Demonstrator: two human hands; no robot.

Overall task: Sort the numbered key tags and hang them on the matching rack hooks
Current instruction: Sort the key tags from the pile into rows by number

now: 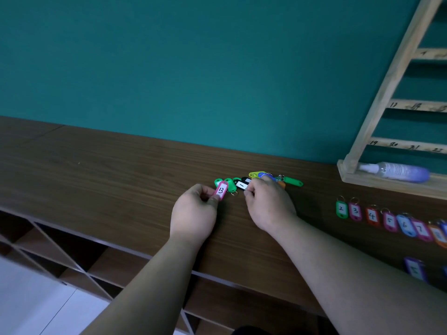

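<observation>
Key tags status: we see the unsorted pile (260, 178) at mid-frame on the wooden counter (121, 170), near the teal wall (169, 56).

- left hand (193, 213): thumb and fingers pinch the pink tag 13 (221, 190), held tilted at the pile's left edge, over two green tags (231, 185).
- right hand (268, 206): fingers curled, tips at the black tag (242, 184), back of hand covering part of the pile. We can't tell if it actually grips that tag or only touches it.
- one more green tag (293, 182) sticks out on the pile's right side, ring end toward the pile.
- sorted row (381, 218) at right of frame, flat on the counter, rings pointing up-frame: 2 green, 3 pink, 4 red, 5 pink, 6 blue, 7 pink, then an orange one cut by the edge, number blurred.
- purple tag (414, 269) lies apart at lower right, number unreadable.
- wooden rack (396, 76) at upper right, against the wall. Handwritten numbers on its bars: 11, 19, 20, 21, 22 readable, others blurred.
- spray bottle (396, 170) lies on its side on the rack's base.
- open cubbies (60, 250) under the counter, lower left.
</observation>
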